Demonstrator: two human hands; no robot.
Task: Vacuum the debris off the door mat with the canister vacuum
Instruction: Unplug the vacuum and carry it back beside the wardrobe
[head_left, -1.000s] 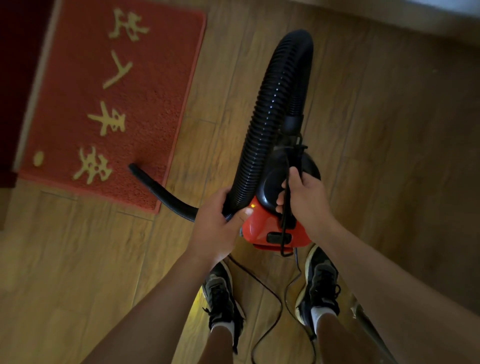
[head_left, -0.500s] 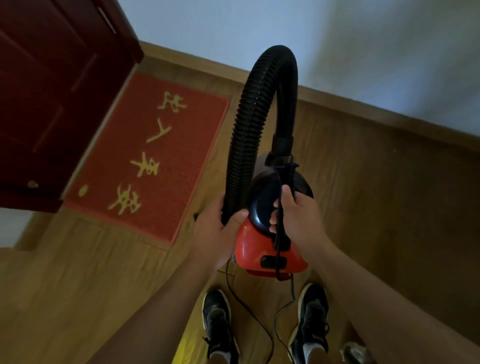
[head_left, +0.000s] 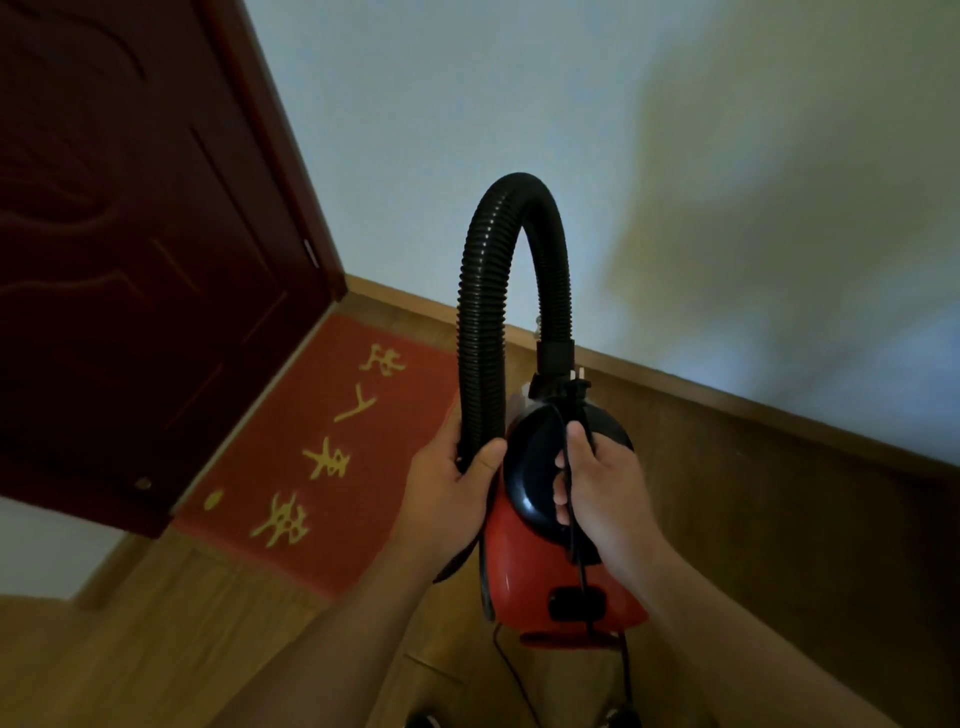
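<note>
Wooden floor (head_left: 779, 519) by a dark door (head_left: 130, 260): canister vacuum (head_left: 524, 587) held up, right of the red door mat (head_left: 332, 467).
Right hand (head_left: 605, 483) curls round its black handle (head_left: 530, 467) and cord (head_left: 581, 577); left hand (head_left: 449, 499) grips the bendy ribbed hose (head_left: 480, 312). Body seems light, probably slick plastic.

Single head-worn wide view, aimed forward and down; canister vacuum (head_left: 524, 577) close below, wall (head_left: 467, 104) and floor (head_left: 779, 493) beyond.

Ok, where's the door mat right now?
In the head view the red door mat lies on the floor left of centre, along the dark door, just left of the left hand.
</note>
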